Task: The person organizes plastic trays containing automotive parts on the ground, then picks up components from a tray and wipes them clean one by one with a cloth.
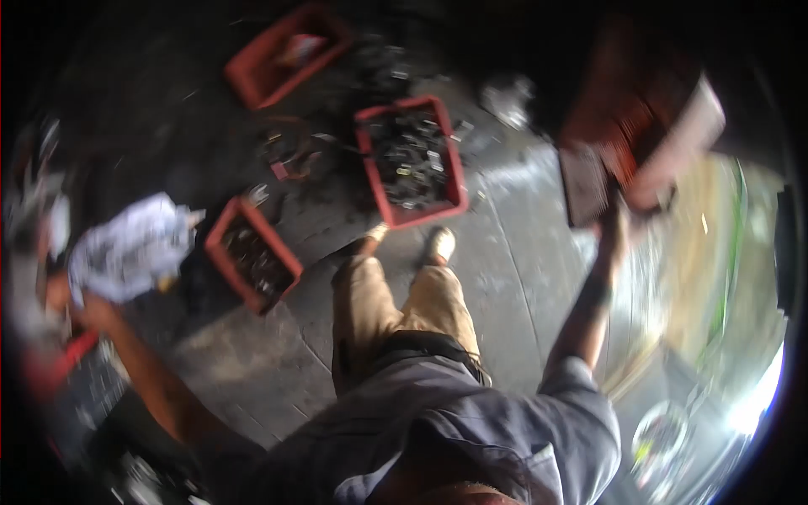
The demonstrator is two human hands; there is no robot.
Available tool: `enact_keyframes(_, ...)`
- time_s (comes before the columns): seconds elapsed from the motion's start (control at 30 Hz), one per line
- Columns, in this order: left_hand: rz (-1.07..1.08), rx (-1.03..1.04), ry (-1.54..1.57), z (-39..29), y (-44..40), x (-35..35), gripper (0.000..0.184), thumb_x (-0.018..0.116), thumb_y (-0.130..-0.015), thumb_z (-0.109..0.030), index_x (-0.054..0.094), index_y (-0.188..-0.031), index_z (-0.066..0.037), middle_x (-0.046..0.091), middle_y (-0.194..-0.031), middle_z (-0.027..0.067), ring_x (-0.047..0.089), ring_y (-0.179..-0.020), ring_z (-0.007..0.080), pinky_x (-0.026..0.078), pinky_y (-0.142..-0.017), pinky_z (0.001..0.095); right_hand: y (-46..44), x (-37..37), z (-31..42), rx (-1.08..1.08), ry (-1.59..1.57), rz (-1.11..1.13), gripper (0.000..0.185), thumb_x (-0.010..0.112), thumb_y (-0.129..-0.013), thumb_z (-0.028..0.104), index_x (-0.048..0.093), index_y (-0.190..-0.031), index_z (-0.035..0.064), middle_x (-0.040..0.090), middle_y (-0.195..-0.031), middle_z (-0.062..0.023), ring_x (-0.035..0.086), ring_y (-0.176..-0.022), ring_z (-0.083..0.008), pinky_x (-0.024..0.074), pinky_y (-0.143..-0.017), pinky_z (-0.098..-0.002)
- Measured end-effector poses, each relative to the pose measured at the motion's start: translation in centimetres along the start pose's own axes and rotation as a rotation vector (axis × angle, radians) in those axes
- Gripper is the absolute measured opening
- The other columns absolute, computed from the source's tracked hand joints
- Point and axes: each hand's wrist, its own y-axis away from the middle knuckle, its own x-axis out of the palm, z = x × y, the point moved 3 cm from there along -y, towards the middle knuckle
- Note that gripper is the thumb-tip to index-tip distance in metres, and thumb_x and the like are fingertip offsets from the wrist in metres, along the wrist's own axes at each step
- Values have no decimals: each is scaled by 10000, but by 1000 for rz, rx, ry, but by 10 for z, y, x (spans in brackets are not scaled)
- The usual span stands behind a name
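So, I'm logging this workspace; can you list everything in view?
Floor bins: three, red, centre to upper left
Small pieces: many, dark, shiny, inside nearer bins
Pale thing: one, whitish, right of centre bin
Blurred box: one, reddish, upper right
White bundle: one, dark-marked, left
Clutter: uncountable, mixed, blurred, left edge
Round thing: one, pale-rimmed, lower right
Floor: grey, underfoot
Shirt: one, grey, bottom
Trousers: one, tan, centre
Feet: two, centre
Left grip: one, by bundle
Right grip: one, by box
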Motion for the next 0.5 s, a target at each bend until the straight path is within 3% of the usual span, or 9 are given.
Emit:
enact_keyframes(0.1,-532,-528,115,-132,-94,-158,446,613,-789,-200,487,-1152,27,582,-1021,117,574,-858,220,462,-808,339,13,-31,-16,174,85,-34,814,660,-739,351,234,-1372,66,301,-1359,-188,329,-1239,-325,294,-1009,-484)
enact_keyframes(0.13,-597,-579,92,-187,-111,-202,451,620,-761,-165,481,-1120,68,588,-983,133,576,-827,222,482,-740,338,17,-42,-16,218,132,-49,771,631,-779,380,250,-1375,72,297,-1374,-189,332,-1248,-336,302,-1008,-501)
enact_keyframes(0.2,-648,-287,257,-187,-144,-259,413,617,-758,-133,494,-1095,74,595,-939,146,574,-806,202,491,-678,320,22,-59,5,217,259,-91,901,729,-650,417,267,-1337,60,393,-1255,-225,469,-1095,-332,432,-879,-483)
enact_keyframes(0.27,-663,-282,743,-210,-163,-308,368,610,-764,-106,512,-1079,58,604,-915,139,586,-784,194,492,-667,301,29,-71,-5,278,409,-85,867,678,-695,412,227,-1352,69,419,-1225,-224,489,-1078,-318,449,-868,-455)
enact_keyframes(0.33,-611,-220,873,-254,-162,-366,342,606,-772,-89,519,-1069,55,605,-908,131,601,-758,209,492,-688,321,54,-69,-26,416,-244,-13,647,575,-789,306,279,-1343,151,465,-1217,-179,504,-1061,-321,412,-914,-469)
enact_keyframes(0.4,-605,-80,1131,-298,-164,-407,254,557,-801,-41,530,-1030,66,609,-910,108,610,-806,198,488,-760,312,66,-61,-104,553,-499,131,649,586,-776,297,273,-1328,161,477,-1195,-176,513,-1041,-311,412,-914,-463)
enact_keyframes(0.43,-648,-37,1204,-317,-171,-418,330,546,-801,-76,503,-1095,70,599,-998,146,589,-934,241,466,-840,351,76,-52,-110,562,-721,226,647,602,-769,275,278,-1317,156,467,-1194,-172,504,-1046,-305,408,-921,-471)
enact_keyframes(0.47,-513,245,1402,-380,-168,-422,320,510,-850,-145,503,-1116,35,606,-1001,141,602,-895,232,483,-822,336,86,-38,-105,569,-941,314,646,617,-763,252,283,-1306,151,458,-1193,-167,494,-1051,-299,404,-927,-478)
enact_keyframes(0.5,-339,532,1577,-437,-164,-424,320,475,-900,-213,503,-1136,0,612,-1003,136,614,-856,224,500,-804,322,91,-19,-99,563,-967,341,646,617,-763,252,283,-1306,151,458,-1193,-167,494,-1051,-299,404,-927,-478)
